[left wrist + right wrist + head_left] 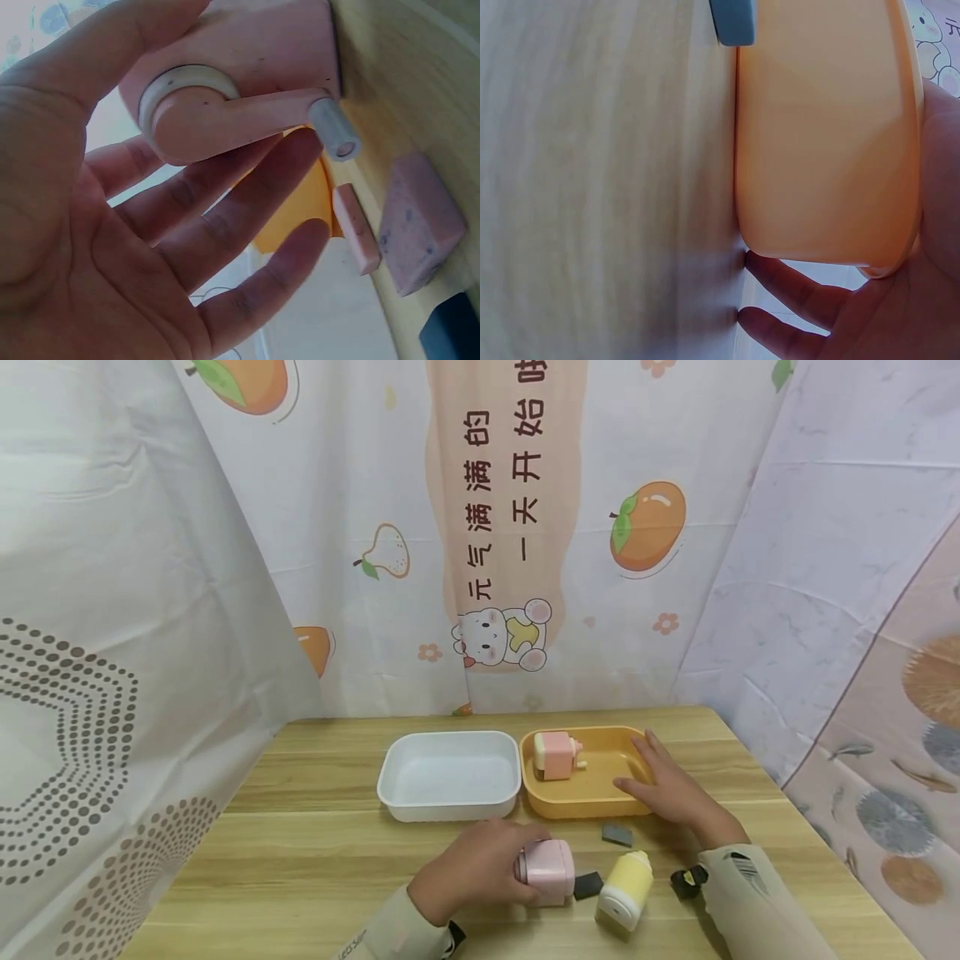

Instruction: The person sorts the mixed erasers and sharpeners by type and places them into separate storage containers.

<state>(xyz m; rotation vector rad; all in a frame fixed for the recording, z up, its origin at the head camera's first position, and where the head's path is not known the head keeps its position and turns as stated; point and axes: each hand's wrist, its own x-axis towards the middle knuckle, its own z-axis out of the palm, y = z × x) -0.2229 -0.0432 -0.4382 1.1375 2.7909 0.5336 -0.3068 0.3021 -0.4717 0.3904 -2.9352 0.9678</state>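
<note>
The left hand [480, 864] grips a pink sharpener [551, 872] outside the orange tray [577, 807], whose end the right hand [667, 787] clasps. One pink-and-cream sharpener [556, 755] already lies inside, left of the right hand; a yellow sharpener [628, 887] remains out, between the hands.

Three sharpeners [626, 888], two trays [450, 812], at least three blocks [617, 835].

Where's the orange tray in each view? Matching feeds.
Head: orange tray, right of centre, beside the white tray.
Left wrist: orange tray right of centre, partly behind the left hand.
Right wrist: orange tray right of centre, reaching the top edge.
Shared landmark: wooden tabletop.
</note>
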